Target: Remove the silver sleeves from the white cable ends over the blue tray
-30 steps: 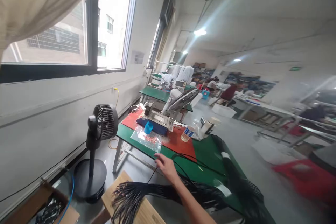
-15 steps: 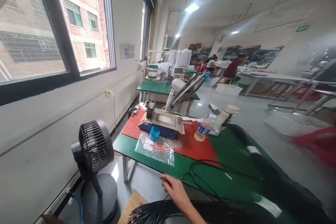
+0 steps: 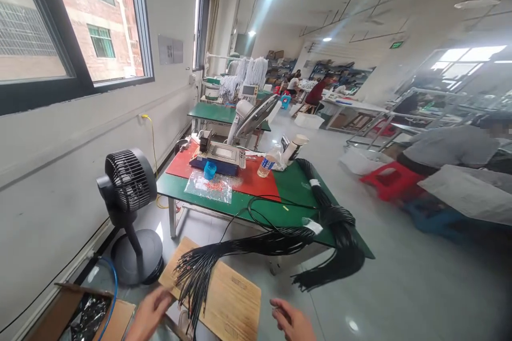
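Note:
My left hand [image 3: 151, 310] is at the left edge of a wooden stool [image 3: 234, 298], thumb and fingers parted; I cannot tell whether it touches the wood. Off the stool's right side, my right hand [image 3: 294, 321] hangs with curved, parted fingers and nothing in them. A thick bundle of black cables [image 3: 256, 244] runs from the green table [image 3: 296, 213] onto the stool, its loose ends fanned over the seat. More of the cable bundle [image 3: 340, 237] drapes over the table's right end. White wraps [image 3: 314, 226] bind the bundle.
A blue machine [image 3: 218, 165], a blue cup [image 3: 209, 170], a plastic bag with small red pieces [image 3: 210, 185] and a bottle [image 3: 265, 165] stand on the table. A black fan [image 3: 130, 186] and a cardboard box [image 3: 52, 311] are at left. A person [image 3: 452, 144] sits at right.
The view has swung right and down. My right hand has moved from near the table's front edge to beside the stool. My left hand has come into view.

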Demonstrator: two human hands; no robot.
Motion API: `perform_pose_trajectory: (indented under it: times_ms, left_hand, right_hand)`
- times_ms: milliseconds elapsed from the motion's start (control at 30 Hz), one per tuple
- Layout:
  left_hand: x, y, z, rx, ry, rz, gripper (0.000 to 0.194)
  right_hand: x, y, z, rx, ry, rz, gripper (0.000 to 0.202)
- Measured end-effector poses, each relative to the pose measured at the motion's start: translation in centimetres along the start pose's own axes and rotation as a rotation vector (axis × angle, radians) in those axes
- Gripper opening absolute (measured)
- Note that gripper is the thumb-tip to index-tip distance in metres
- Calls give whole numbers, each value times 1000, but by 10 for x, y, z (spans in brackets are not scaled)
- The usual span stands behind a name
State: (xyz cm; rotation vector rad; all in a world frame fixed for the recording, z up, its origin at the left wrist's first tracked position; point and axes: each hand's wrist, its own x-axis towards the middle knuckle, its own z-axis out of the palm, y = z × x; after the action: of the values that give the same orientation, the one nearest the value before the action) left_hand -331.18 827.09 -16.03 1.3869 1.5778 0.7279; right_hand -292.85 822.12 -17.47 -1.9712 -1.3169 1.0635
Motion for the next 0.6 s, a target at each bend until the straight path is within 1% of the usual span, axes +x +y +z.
perform_pose_trajectory:
  times_ms: [67, 133, 233, 300, 367, 467, 533, 600]
  left_hand:
    - [48, 37, -4, -57, 21, 95, 26]
    - [99, 83, -6, -67, 111, 158, 34]
    - [176, 149, -5, -52, 193, 228, 38]
    - [226, 183, -3, -23, 260, 248, 37]
    - [272, 208, -3, 27, 327, 248, 35]
    - [334, 237, -12, 145, 396, 216, 34]
    - [368, 252, -23, 244, 424, 185, 33]
    - [400, 265, -37, 348, 439, 160, 32]
  right_hand:
    - [17, -24, -4, 49, 46, -67, 35]
    - [42, -50, -2, 84, 89, -138, 34]
    - [94, -84, 5, 102, 159, -246, 37]
    - [137, -101, 11, 100, 227, -328, 39]
    - [183, -112, 16, 61, 325, -410, 40]
    - [247, -119, 23, -110, 492, -491, 42]
    - [282, -119, 29, -205, 562, -505, 44]
    - [310, -114, 34, -234, 585, -495, 45]
